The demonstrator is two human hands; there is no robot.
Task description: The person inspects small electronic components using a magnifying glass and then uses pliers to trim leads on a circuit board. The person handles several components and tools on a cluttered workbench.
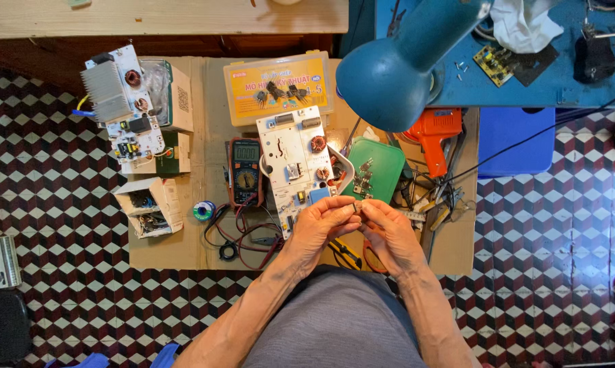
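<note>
Both hands [357,221] pinch a small metallic part [356,205].

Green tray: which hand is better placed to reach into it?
Probably the right hand: it lies just below the green tray. The left hand sits over the white circuit board. Both pinch a small part.

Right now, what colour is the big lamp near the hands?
The lamp is blue, a shade like the bench behind it. The head view shows it.
</note>
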